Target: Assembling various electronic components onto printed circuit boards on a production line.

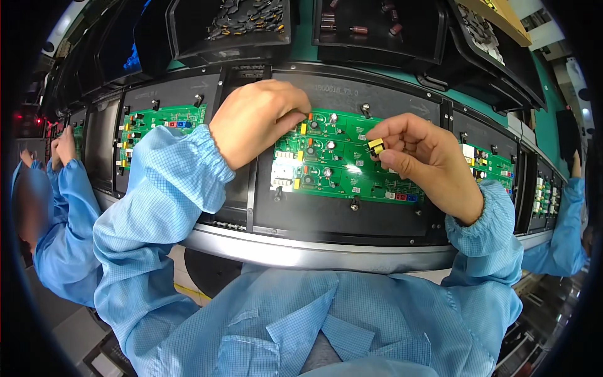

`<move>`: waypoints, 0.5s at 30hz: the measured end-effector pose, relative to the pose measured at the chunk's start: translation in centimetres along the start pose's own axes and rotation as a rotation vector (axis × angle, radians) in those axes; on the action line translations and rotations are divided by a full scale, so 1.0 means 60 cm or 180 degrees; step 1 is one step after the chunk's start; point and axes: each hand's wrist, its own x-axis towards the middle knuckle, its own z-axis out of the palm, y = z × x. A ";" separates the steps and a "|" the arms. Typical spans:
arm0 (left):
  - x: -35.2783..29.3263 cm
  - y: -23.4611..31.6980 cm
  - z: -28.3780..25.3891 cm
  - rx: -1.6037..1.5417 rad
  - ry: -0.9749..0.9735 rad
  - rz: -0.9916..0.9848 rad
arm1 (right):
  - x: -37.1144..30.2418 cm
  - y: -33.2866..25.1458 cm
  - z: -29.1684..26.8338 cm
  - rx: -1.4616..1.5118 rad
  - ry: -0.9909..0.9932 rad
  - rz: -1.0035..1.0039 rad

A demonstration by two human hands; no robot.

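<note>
In front of me a green circuit board (342, 157) lies in a black carrier frame (308, 217). My left hand (260, 116) is at the board's upper left corner. Its thumb and fingers are closed together there, and whatever is between them is hidden. Over the board's right half, my right hand (427, 157) pinches a small yellow and black transformer (375, 146) between thumb and fingers, its pins toward the board. Round capacitors, yellow blocks and white connectors stand on the board's left part. Red and blue connectors (405, 196) sit at its lower right.
Carriers with similar boards stand left (173, 119) and right (496, 166). Black bins along the back hold dark parts (251, 19), brown-red cylinders (358, 29) and grey parts (480, 31). A metal rail (314, 251) runs along the front. Blue-sleeved co-workers (69, 226) work at both sides.
</note>
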 end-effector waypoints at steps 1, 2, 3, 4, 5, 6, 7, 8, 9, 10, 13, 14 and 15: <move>0.000 0.000 0.002 -0.0070 0.0063 0.0030 | 0.001 0.002 0.002 -0.0010 -0.0007 0.0006; 0.000 -0.001 0.004 -0.0137 0.0126 0.0062 | 0.001 0.003 0.004 -0.0046 0.0008 -0.0010; 0.001 -0.002 0.006 -0.0136 0.0137 0.0060 | 0.000 0.004 0.006 -0.0080 0.0024 -0.0031; 0.000 -0.005 0.006 -0.0163 0.0147 0.0097 | 0.001 0.006 0.006 -0.0080 0.0009 -0.0044; -0.001 -0.006 0.006 -0.0186 0.0156 0.0136 | 0.001 0.005 0.006 -0.0207 -0.0013 0.0050; -0.002 -0.006 0.006 -0.0165 0.0162 0.0127 | 0.002 0.006 0.006 -0.0333 -0.0035 0.0141; -0.002 -0.004 0.009 -0.0192 0.0205 0.0128 | 0.002 0.008 0.009 -0.0330 -0.0039 0.0131; -0.003 -0.003 0.011 -0.0219 0.0245 0.0127 | 0.002 0.011 0.011 -0.0555 0.0026 0.0027; -0.005 -0.002 0.011 -0.0284 0.0229 0.0008 | 0.003 0.014 0.014 -0.0776 0.0090 -0.0076; -0.006 0.001 0.011 -0.0280 0.0224 0.0002 | 0.003 0.014 0.016 -0.0769 0.0086 -0.0077; -0.012 0.006 0.016 -0.0226 0.0237 -0.0050 | 0.005 0.022 0.021 -0.0582 0.0106 0.0041; -0.015 0.009 0.017 -0.0221 0.0225 -0.0056 | 0.006 0.030 0.024 -0.0690 0.0193 -0.0099; -0.018 0.014 0.019 -0.0240 0.0258 -0.0079 | 0.006 0.035 0.027 -0.0798 0.0281 -0.0236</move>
